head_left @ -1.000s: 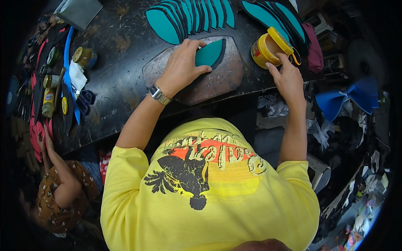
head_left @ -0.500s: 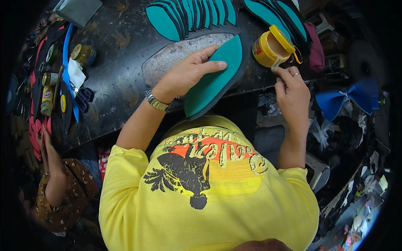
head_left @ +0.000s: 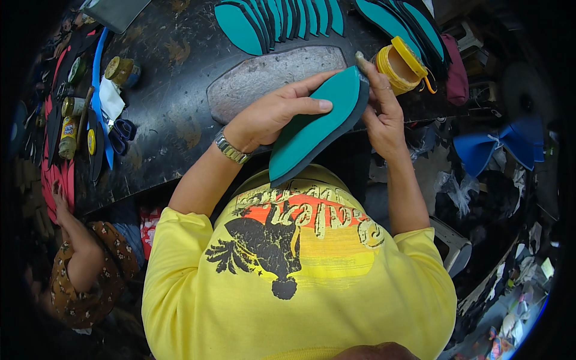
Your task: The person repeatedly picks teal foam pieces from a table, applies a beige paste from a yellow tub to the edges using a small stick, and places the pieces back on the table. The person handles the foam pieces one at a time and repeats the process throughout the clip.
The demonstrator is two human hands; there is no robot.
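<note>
My left hand (head_left: 282, 111) is closed on a teal foam shoe sole (head_left: 327, 123) with a dark under-layer, its thumb flat on the teal face. The sole is tilted above the table's near edge. My right hand (head_left: 384, 114) is at the sole's far right tip, index finger stretched out along its edge, its fingertip coated in something pale. Its other fingers are partly hidden behind the sole. Just right of that hand stands a yellow jar (head_left: 396, 75) with its lid tipped back and tan paste inside, probably glue.
A grey stone slab (head_left: 264, 78) lies on the black table (head_left: 162, 108). Beyond it are rows of teal soles (head_left: 240, 27) and more soles (head_left: 384, 21). Jars (head_left: 120, 71), a blue strip (head_left: 94, 102) and dark-handled scissors (head_left: 123, 132) lie left. Another person's arm (head_left: 84, 246) is at lower left.
My right hand has moved left from the yellow jar's mouth to the sole's tip. The sole has shifted slightly, still in my left hand.
</note>
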